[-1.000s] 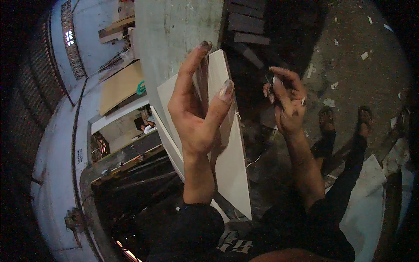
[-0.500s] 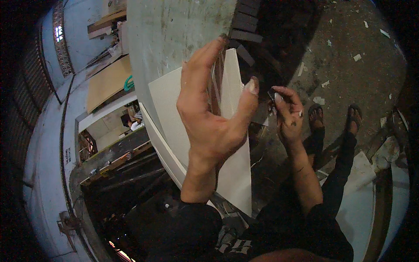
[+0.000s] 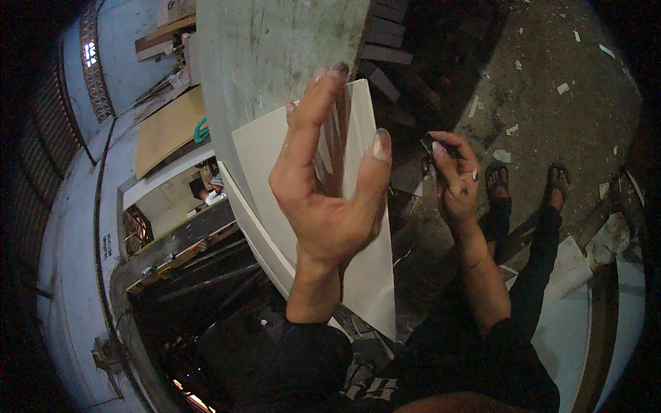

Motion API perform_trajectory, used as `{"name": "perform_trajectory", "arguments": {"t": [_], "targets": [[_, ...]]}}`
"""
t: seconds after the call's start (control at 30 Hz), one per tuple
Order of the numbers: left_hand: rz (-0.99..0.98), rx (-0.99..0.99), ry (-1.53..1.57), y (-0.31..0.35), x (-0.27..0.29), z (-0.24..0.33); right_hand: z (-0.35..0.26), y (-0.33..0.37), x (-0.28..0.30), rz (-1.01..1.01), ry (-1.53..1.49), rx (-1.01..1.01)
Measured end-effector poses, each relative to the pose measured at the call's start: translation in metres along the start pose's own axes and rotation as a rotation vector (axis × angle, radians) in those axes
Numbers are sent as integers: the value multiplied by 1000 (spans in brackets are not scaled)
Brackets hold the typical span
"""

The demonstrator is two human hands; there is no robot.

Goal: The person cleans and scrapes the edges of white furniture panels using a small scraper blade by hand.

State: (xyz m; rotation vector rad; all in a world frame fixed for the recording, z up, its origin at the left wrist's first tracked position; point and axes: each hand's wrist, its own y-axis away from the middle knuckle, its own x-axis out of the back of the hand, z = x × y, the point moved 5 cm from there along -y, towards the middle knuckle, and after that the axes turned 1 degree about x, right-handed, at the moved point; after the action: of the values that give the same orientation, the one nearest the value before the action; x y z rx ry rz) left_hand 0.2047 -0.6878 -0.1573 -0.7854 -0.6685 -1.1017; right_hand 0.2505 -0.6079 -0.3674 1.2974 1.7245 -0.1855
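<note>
My left hand (image 3: 313, 217) reaches over a pale flat board (image 3: 368, 289), its fingers stretched forward and its thumb held well apart. Brownish strips (image 3: 335, 165) show through the gap between thumb and fingers; whether the hand touches them I cannot tell. To the right, my right hand (image 3: 458, 186) pinches a small dark flat piece (image 3: 427, 142) between thumb and fingertips. The kind of piece is too small to make out. It is apart from the board.
A greenish worn tabletop (image 3: 275, 51) lies beyond the board, with grey blocks (image 3: 385, 34) along its right side. White scraps (image 3: 502, 156) litter the floor near two sandalled feet (image 3: 497, 180). A tan panel (image 3: 169, 134) leans at the left beside a green coil (image 3: 201, 131).
My left hand has shifted slightly left, its thumb moving left across the board. My right hand still pinches the dark piece, which has turned slightly and shows more.
</note>
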Motion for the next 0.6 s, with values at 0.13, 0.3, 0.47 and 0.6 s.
{"name": "perform_trajectory", "arguments": {"t": [0.13, 0.3, 0.47, 0.6], "targets": [[26, -36, -31, -4, -7, 4, -6, 1, 6, 23, 5, 33], [-39, -39, -104, -7, -7, 9, 0, 1, 4, 18, -43, 8], [-79, 13, -94, -7, -14, 10, -8, -1, 6, 21, -18, 17], [-37, 37, 39, -6, -9, 9, -25, -4, -9, 8, -74, 45]]}}
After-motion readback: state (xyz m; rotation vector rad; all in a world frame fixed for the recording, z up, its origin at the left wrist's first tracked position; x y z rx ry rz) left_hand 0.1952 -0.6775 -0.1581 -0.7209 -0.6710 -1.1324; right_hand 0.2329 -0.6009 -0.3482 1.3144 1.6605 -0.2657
